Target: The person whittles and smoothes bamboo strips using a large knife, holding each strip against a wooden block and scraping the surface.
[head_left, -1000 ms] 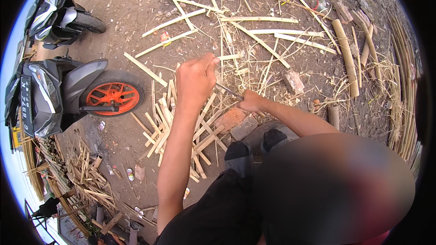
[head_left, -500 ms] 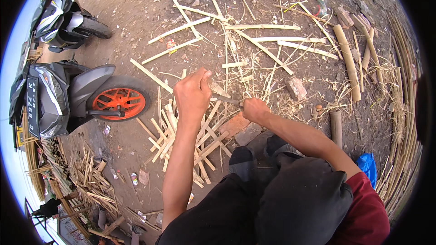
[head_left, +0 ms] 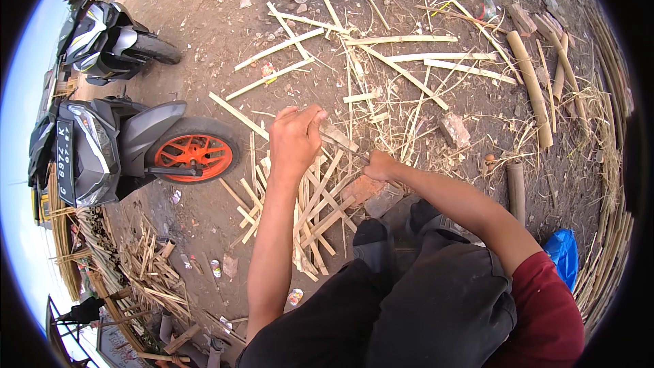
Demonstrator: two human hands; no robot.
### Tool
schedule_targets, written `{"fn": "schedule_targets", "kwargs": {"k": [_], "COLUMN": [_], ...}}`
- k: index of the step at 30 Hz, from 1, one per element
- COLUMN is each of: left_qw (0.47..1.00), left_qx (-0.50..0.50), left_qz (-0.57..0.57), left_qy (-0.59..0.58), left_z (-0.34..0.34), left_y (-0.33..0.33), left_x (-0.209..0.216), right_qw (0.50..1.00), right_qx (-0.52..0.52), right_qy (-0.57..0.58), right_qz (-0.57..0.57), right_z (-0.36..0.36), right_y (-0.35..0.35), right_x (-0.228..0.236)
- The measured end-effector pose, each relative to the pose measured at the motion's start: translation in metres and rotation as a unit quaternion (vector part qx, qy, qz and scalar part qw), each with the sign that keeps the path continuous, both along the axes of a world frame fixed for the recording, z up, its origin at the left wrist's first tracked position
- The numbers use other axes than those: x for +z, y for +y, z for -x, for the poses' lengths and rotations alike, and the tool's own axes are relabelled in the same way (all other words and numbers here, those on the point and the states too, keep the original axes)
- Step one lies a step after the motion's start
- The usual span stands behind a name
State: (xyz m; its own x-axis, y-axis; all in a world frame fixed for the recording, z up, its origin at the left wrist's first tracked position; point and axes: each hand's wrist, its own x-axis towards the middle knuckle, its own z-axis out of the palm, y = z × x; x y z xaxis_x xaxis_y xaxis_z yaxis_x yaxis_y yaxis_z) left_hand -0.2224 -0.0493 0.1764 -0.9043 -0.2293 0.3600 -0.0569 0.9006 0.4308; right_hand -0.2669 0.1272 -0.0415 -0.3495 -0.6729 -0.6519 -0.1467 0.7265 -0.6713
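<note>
My left hand [head_left: 296,142] is closed, thumb uppermost, on a short pale bamboo strip [head_left: 340,138] that juts out toward the right. In my closed right hand [head_left: 383,165] is a knife [head_left: 352,152]; its narrow dark blade points left and lies against or just beside the strip. My fingers hide the handle and part of the strip. Beneath my hands is a loose pile of split bamboo strips [head_left: 317,215], with a reddish brick [head_left: 362,189] at its right side, near my feet.
Long bamboo strips [head_left: 402,39] and shavings litter the dirt ahead. Bamboo poles [head_left: 530,88] and another brick [head_left: 455,129] lie to the right, beside a blue bag [head_left: 563,253]. Two motorcycles stand at left, the nearer with an orange wheel [head_left: 194,157]. More bamboo scraps [head_left: 160,272] are heaped lower left.
The view has shifted slightly, so the surroundings sit farther right. Both hands keep their grips near each other, and more of the pale strip shows beside the blade.
</note>
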Motion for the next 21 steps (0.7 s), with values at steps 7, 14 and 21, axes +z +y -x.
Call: {"fn": "schedule_targets", "kwargs": {"k": [7,14,21], "left_qw": [0.996,0.995,0.978], "left_qx": [-0.077,-0.052,0.154], "left_qz": [-0.024,-0.087,-0.112], "left_qy": [0.032,0.023,-0.088], "left_z": [-0.001,-0.004,-0.006], "left_y": [0.03,0.023,-0.012], "left_x": [-0.013,-0.01,0.007], "right_qw": [0.993,0.956,0.99], "right_qx": [0.07,0.139,0.064], "right_qy": [0.071,0.244,0.115], "right_qz": [-0.057,-0.085,-0.052], "right_z": [-0.001,0.008,0.001], "right_y": [0.018,0.013,0.026], "right_x": [0.002,0.012,-0.007]}}
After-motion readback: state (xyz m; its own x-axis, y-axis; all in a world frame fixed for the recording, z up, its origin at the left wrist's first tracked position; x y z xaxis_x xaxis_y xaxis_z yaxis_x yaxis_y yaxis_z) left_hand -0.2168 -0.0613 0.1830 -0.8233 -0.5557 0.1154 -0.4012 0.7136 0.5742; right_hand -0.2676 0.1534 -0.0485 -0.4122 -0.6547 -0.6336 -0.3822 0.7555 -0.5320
